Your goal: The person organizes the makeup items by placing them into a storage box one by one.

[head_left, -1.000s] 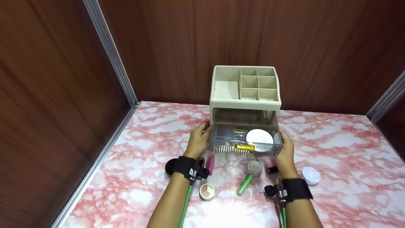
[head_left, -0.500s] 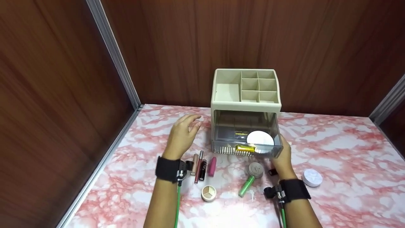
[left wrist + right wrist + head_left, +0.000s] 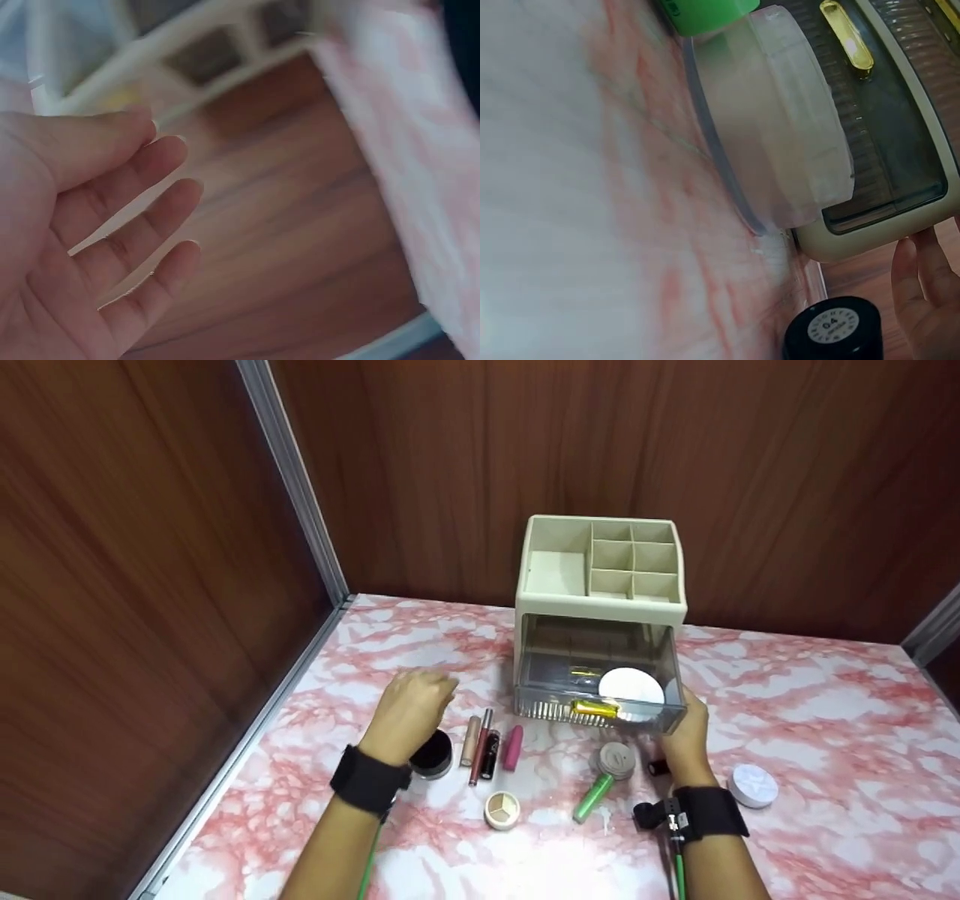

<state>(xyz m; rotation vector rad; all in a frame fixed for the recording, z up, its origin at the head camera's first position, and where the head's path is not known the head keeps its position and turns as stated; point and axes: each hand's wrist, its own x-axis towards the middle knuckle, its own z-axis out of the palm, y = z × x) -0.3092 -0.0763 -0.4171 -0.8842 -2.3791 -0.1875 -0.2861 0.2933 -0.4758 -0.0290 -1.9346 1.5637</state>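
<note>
We find the cream organizer (image 3: 600, 606) near the back edge of the bench (image 3: 825, 697), its drawer (image 3: 541, 705) pulled out. The right hand (image 3: 688, 735) touches its side with extended fingers; the left hand (image 3: 409, 712) hovers, fingers relaxed.

Head view faces forward-down; close wrist views share the organizer (image 3: 600, 607).
</note>
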